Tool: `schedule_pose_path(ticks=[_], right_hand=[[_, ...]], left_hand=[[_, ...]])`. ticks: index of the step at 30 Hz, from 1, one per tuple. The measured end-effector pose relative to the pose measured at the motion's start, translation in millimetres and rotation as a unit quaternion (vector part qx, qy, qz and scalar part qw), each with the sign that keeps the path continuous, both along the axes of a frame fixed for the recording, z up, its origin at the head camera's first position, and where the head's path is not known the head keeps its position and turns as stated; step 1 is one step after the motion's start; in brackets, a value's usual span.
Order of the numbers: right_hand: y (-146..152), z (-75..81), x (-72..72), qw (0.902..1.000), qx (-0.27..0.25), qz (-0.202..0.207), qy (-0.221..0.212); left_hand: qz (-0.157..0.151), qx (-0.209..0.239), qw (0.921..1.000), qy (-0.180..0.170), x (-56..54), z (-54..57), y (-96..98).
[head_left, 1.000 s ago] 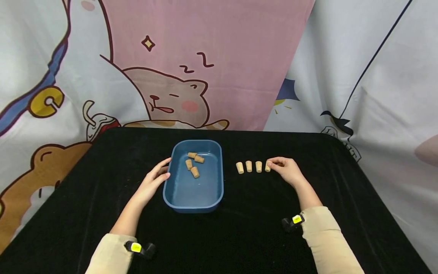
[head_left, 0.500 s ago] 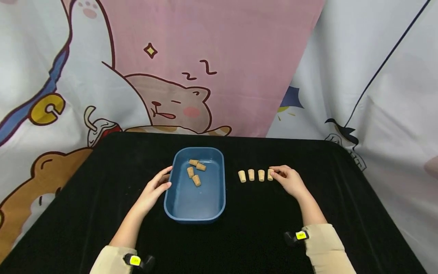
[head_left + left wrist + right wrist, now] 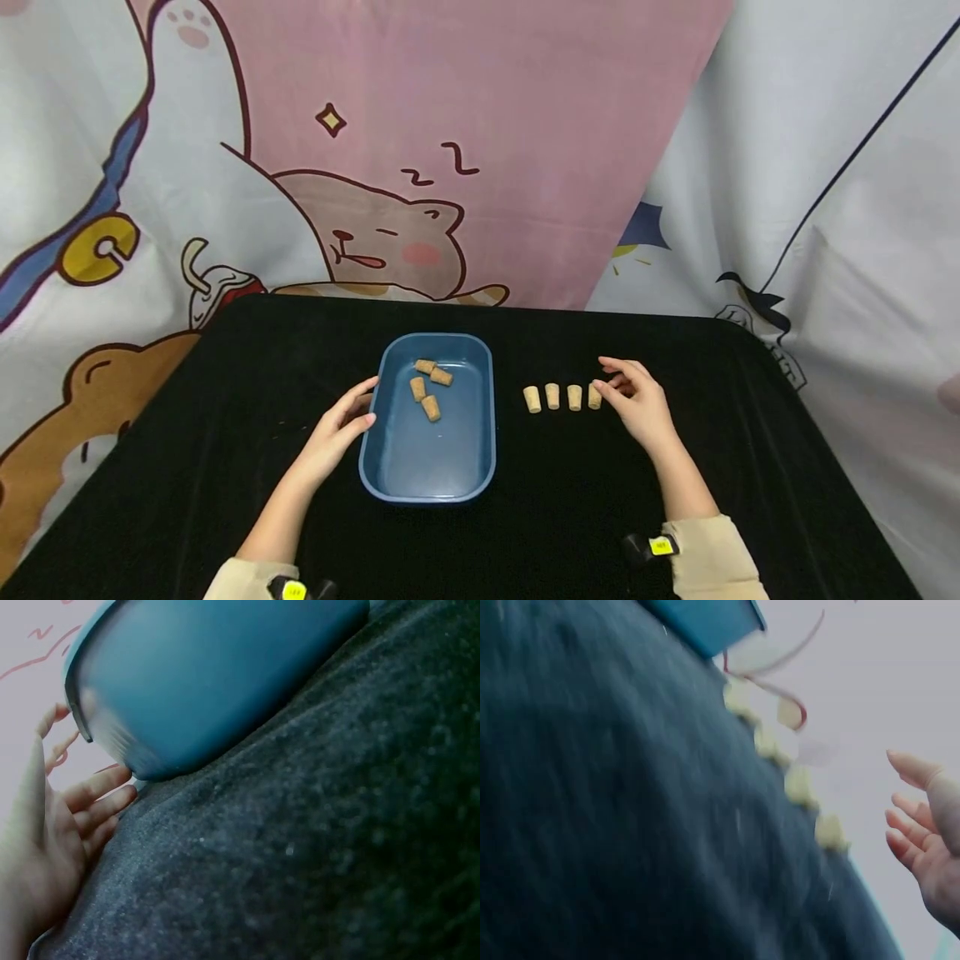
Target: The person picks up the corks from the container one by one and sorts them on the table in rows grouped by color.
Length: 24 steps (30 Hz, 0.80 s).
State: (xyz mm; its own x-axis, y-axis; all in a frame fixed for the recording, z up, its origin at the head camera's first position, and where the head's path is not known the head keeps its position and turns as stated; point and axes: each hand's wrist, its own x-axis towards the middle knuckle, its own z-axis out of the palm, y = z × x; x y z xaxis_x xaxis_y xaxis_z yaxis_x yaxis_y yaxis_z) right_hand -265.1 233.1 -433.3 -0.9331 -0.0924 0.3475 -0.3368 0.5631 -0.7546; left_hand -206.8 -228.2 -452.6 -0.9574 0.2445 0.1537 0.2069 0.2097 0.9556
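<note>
A blue plastic tray stands on the black cloth with several corks lying in it. My left hand rests its fingertips against the tray's left side. In the left wrist view, the left hand's extended fingers touch the tray's end wall. To the right of the tray, several corks stand in a row. Beside the rightmost cork is my right hand, its thumb overlapping that cork in the head view. The right wrist view shows the right hand apart from the row, holding nothing.
Black cloth covers the table in front of and around the tray. Behind it hangs a cartoon-printed curtain. Small wrist cameras sit at both cuffs.
My right hand has let go of the rightmost cork, its fingers spreading and drawing back to the right. The left hand stays at the tray. The head view has tilted slightly upward.
</note>
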Motion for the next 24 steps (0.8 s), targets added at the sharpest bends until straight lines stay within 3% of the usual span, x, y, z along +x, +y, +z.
schedule_pose_path(ticks=[6, 12, 18, 24], right_hand=[[-58.2, 36.3, 15.0, 0.9958, -0.004, 0.069, 0.06], [-126.0, 60.5, 18.1, 0.979, 0.044, 0.195, 0.04], [-171.8, 57.8, 3.2, 0.9496, 0.139, 0.279, -0.031], [-195.6, 47.0, -12.7, 0.9313, 0.202, 0.295, -0.069]], left_hand=[[-0.004, 0.003, 0.9999, 0.009, 0.0, -0.5, -0.8], [-0.007, 0.008, 0.9999, -0.004, -1.5, 0.0, -0.4], [-0.005, 0.014, 0.9998, -0.009, -0.4, -2.3, 0.7], [0.001, 0.007, 1.0, -0.005, 0.2, -1.7, 0.1]])
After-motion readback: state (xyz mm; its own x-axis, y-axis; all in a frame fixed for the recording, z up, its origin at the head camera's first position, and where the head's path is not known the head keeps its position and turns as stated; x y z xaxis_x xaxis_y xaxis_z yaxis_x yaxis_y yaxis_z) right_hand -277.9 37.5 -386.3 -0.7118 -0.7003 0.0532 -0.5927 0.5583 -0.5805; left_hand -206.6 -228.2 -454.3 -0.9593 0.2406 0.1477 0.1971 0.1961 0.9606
